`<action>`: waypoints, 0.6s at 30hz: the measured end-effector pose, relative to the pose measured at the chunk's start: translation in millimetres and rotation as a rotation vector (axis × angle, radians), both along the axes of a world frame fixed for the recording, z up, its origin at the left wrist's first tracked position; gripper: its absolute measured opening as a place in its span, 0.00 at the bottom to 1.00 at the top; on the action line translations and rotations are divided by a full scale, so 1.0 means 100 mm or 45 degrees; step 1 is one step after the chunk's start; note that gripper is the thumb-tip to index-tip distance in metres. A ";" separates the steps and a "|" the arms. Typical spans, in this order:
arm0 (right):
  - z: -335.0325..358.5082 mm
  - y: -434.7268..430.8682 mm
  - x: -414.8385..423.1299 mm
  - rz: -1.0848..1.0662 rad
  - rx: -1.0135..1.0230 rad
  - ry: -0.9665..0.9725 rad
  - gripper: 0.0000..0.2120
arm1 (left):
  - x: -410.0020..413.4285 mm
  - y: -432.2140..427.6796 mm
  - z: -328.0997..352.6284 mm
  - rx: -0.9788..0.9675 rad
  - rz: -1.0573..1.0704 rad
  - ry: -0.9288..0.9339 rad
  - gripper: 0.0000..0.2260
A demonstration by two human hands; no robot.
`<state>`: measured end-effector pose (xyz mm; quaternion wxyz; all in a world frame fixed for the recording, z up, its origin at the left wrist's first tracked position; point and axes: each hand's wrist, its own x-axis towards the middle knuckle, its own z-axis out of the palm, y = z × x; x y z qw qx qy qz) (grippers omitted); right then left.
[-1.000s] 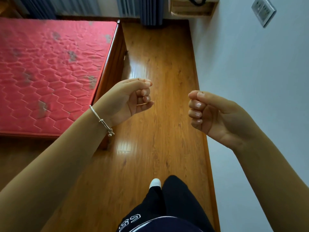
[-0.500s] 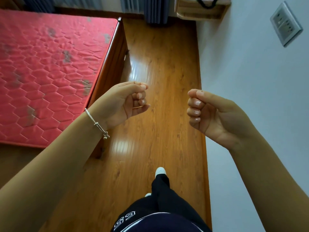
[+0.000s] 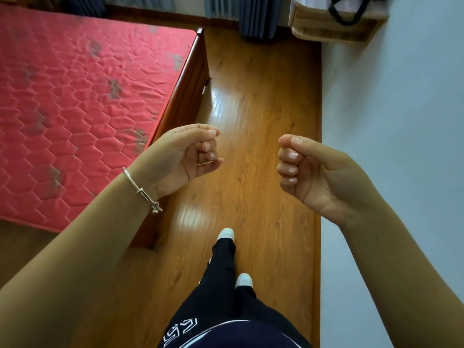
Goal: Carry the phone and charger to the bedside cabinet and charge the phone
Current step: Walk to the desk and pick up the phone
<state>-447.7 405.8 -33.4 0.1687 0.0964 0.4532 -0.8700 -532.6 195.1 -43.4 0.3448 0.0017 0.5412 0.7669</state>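
Note:
My left hand [image 3: 187,156] is held out over the wooden floor with its fingers curled shut and nothing in it; a silver bracelet hangs at that wrist. A little to its right, my right hand [image 3: 308,172] is also curled into a loose fist and holds nothing. A light wooden bedside cabinet [image 3: 334,28] stands against the wall at the top right, with a black cable [image 3: 347,11] lying on it. No phone shows in this view.
A bed with a red quilted mattress [image 3: 82,109] and a dark wooden frame [image 3: 185,91] fills the left. A strip of wooden floor [image 3: 263,96] runs between bed and white wall [image 3: 391,146]. Grey curtains [image 3: 256,16] hang at the far end. My legs and white shoes are below.
The view has moved forward along the floor: the cabinet is nearer and the wall socket has left the frame. My feet have stepped. Both hands stay shut in the same pose.

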 end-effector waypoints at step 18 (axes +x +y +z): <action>0.01 0.31 -1.68 -0.205 -0.023 -0.051 0.10 | -1.98 0.54 -0.09 0.085 -0.144 -0.071 0.05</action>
